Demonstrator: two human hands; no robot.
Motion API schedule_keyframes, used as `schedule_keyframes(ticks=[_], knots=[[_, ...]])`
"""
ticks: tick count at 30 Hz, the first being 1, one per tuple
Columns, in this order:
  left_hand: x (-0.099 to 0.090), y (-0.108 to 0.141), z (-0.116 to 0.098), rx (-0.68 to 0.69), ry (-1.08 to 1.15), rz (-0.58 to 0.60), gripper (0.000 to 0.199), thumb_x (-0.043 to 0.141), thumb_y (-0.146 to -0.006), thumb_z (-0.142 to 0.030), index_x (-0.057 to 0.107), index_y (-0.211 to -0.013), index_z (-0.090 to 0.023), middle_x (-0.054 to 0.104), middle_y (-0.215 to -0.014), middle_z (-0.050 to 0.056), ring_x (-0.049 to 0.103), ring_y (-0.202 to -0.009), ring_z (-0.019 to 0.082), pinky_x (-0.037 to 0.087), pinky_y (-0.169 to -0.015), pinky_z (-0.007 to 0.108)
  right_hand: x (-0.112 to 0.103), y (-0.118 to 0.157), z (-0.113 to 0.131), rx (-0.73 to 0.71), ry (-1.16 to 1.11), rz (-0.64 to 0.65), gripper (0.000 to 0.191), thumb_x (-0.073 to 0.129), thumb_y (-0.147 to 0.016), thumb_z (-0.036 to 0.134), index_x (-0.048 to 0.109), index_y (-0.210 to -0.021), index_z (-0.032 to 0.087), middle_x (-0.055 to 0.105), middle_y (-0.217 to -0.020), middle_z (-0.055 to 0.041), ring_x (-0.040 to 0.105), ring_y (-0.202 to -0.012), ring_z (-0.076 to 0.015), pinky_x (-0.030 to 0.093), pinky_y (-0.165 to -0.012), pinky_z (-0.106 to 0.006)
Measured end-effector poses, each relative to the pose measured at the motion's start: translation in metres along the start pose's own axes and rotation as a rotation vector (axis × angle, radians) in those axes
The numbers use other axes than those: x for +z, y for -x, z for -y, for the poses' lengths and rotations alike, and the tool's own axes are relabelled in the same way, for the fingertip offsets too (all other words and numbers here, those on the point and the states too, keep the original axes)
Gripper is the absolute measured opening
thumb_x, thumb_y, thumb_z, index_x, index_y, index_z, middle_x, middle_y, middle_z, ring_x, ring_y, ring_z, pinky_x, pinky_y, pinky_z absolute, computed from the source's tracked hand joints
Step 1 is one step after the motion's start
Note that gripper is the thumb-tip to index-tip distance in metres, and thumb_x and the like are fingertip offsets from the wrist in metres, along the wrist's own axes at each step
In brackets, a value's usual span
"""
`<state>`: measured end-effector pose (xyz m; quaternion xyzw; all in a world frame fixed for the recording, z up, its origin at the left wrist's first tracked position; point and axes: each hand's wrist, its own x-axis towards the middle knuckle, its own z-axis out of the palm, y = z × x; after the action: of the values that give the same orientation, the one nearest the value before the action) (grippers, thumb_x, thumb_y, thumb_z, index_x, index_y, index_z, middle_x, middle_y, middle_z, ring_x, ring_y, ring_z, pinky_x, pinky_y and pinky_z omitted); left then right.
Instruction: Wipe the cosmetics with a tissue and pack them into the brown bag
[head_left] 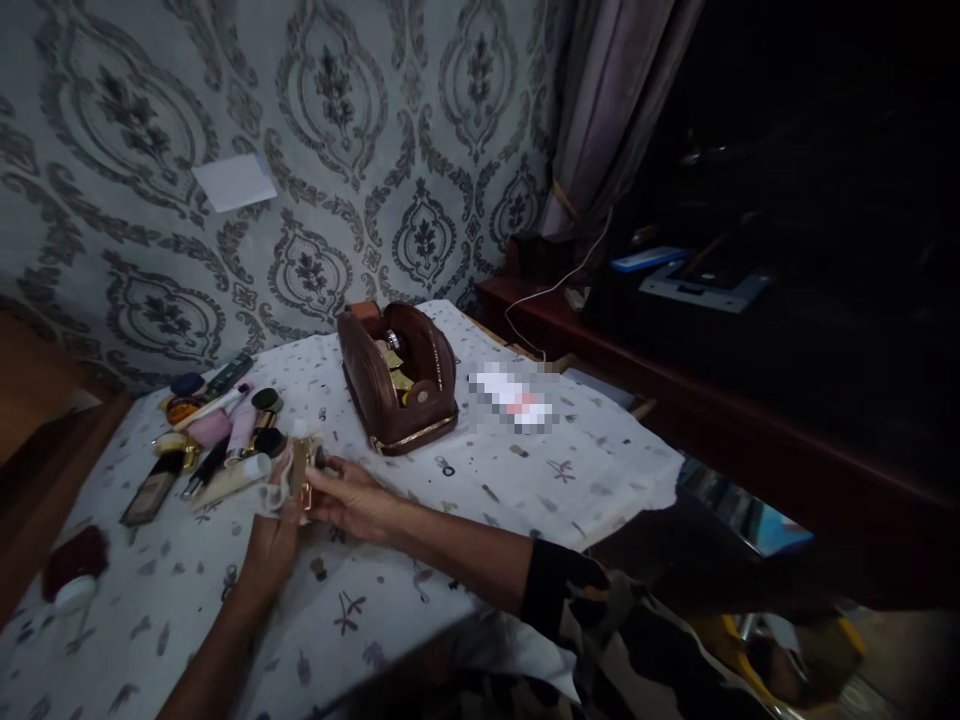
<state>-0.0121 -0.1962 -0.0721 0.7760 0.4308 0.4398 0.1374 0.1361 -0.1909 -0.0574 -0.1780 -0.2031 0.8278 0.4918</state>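
- Surface: one table [517,480] under a white cloth printed with small grey and brown motifs, its ragged right edge overhanging.
- Wall [420,120]: pale grey paper, dark damask medallions; one blank white sheet [235,182] on it.
- Curtain [600,110]: mauve, gathered, at the wall's right end.
- Ledge [750,430]: dark red, right of the table; a thin white cable [555,290] trails from it towards the cloth. Beyond, deep shadow.
- Yellow container [847,645]: lower right, below table height, contents unclear.
- Small gold-trimmed item [301,475]: above the cloth, near the table's middle, gripped between both hands; exact kind cannot be told.
- Left hand [276,535]: thumb against the item's near end, fingers mostly hidden.
- Right hand [351,500]: closed on the item's right side, meeting the left hand there.
- Cosmetics [210,428]: heaped tubes, jars and bottles, just beyond the hands and to their left, crowding that side.
- Brown bag [409,425]: unzipped, upright, partly filled, beyond the right hand.
- Pixelated pale item [517,395]: right of the bag.
- Dark red jar [75,562]: white-lidded, tilted, far left, blurred.
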Motion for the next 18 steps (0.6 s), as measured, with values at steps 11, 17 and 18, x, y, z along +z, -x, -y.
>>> schedule_keyframes(ticks=[11,17,18], knots=[[-0.007,-0.003,-0.016,0.149,-0.181,-0.095,0.022,0.053,-0.092,-0.029,0.063,-0.109,-0.019,0.069,-0.094,0.006,0.067,-0.086,0.021,0.055,-0.077,0.032,0.006,0.001,0.018,-0.221,0.218,-0.100,0.071,0.090,-0.049,0.055,0.053,-0.101,0.023,0.065,-0.073,0.0066,0.061,-0.065,-0.0100,0.049,-0.067,-0.023],[-0.007,-0.003,-0.017,0.396,-0.253,-0.180,0.017,0.052,-0.092,-0.026,0.060,-0.106,-0.020,0.068,-0.086,0.006,0.066,-0.077,0.021,0.054,-0.068,0.030,0.022,0.015,0.038,-0.446,0.637,-0.078,0.064,0.091,-0.053,0.037,0.059,-0.107,0.022,0.065,-0.090,0.0038,0.060,-0.084,-0.0134,0.046,-0.078,-0.023],[-0.006,-0.003,-0.017,0.390,-0.270,-0.202,0.017,0.052,-0.091,-0.025,0.060,-0.105,-0.020,0.068,-0.084,0.006,0.067,-0.077,0.021,0.055,-0.069,0.031,0.024,0.019,0.044,-0.452,0.720,-0.054,0.066,0.091,-0.054,0.037,0.060,-0.110,0.022,0.065,-0.093,0.0026,0.060,-0.088,-0.0151,0.046,-0.079,-0.024]])
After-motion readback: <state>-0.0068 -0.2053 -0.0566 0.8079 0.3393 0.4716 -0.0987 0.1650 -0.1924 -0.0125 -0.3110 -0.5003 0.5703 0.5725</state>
